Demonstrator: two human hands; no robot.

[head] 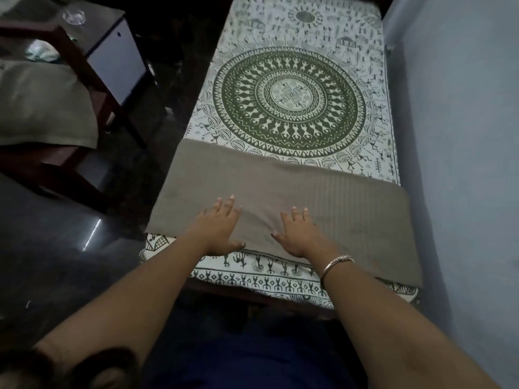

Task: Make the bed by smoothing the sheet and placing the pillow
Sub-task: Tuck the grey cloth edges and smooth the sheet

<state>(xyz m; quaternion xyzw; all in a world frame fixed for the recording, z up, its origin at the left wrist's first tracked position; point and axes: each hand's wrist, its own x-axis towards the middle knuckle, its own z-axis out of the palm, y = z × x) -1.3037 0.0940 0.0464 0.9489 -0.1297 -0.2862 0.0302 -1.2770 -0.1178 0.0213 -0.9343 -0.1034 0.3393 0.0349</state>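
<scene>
One grey pillow (pixel 323 192) is lying across the near end of the bed (pixel 295 306), reaching both side edges, over one patterned sheet (pixel 289 99). Two hands are resting flat on its near edge, fingers spread: left hand (pixel 217 227) left of centre, right hand (pixel 299 234) just beside it.

Both our arms reach out in front of us. Our left arm (pixel 126 299) comes in from the lower left and our right arm (pixel 393 318) from the lower right. They are closer together at the hands than at the elbows. Both arms are bare.

Our left hand (pixel 217 228) lies flat, palm down, with its fingers straight and a little apart and its thumb sticking out toward the other hand. Our right hand (pixel 299 234) lies flat the same way, thumb pointing toward the left hand. The two hands are side by side, near each other but not touching. A thin metal bangle (pixel 335 269) sits round our right wrist (pixel 323 255).
</scene>
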